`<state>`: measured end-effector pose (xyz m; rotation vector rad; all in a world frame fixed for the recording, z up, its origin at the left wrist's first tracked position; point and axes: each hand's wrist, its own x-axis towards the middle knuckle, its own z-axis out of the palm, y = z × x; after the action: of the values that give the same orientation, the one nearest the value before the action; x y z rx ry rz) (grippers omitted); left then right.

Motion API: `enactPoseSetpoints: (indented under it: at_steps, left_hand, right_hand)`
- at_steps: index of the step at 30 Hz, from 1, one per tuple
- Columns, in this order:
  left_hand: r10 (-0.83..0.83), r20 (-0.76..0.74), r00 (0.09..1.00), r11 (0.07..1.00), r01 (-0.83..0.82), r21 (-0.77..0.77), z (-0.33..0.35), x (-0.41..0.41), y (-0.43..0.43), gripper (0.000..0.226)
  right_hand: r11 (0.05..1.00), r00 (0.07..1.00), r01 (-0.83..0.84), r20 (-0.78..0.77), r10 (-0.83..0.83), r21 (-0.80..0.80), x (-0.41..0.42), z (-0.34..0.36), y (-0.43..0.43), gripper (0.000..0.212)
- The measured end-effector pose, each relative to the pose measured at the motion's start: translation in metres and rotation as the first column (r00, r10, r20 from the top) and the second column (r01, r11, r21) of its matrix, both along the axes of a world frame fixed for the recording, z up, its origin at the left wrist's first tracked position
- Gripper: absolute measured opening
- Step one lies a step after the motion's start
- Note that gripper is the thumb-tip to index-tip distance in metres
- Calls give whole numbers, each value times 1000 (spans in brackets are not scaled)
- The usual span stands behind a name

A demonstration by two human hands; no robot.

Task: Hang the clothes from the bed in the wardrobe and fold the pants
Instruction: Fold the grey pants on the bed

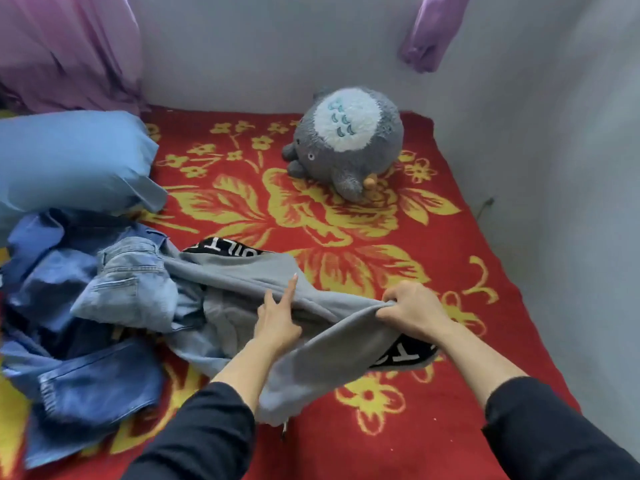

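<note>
A grey sweat garment with black lettered bands lies stretched across the red flowered blanket. My right hand grips a bunched edge of it and lifts it off the bed. My left hand rests on the grey cloth with fingers mostly straight, index finger pointing up. To the left sits a heap of denim clothes, with pale jeans on top and darker blue pieces under them.
A blue pillow lies at the far left. A round grey plush toy sits at the back of the bed. Grey walls close the bed at back and right. Purple curtains hang in the upper corners.
</note>
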<state>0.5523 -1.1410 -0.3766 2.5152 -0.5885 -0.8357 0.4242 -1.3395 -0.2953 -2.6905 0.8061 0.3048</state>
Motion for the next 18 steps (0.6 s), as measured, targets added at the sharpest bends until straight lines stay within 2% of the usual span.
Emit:
enactPoseSetpoints:
  at_steps: [4, 7, 10, 14, 16, 18]
  left_hand:
    - [-124, -59, 990, 975, 133, 177, -15, -66, -81, 52]
    - [-254, 8, 967, 948, 247, 201, -27, -83, -103, 38]
    - [-307, 13, 952, 930, 297, 217, -32, -85, -117, 28]
    - [-113, -88, 990, 984, 99, -146, 4, -83, -164, 37]
    - [-75, -56, 996, 944, 52, -327, 36, -67, -195, 33]
    - [-88, 46, 995, 880, 99, -465, 70, -51, -222, 20]
  right_hand:
    - [997, 997, -22, -68, 27, 71, -67, -4, -62, 24]
    - [993, 998, 32, -58, -25, 112, -106, 1, -112, 25]
    - [994, 989, 101, -110, -97, 36, -136, 0, -151, 24]
    - [943, 939, 310, -118, -324, -123, -157, -15, -183, 14]
    - [889, 894, 446, 2, -449, -103, -160, -19, -192, 13]
    - [822, 809, 568, 208, -550, -34, -157, -15, -200, 8]
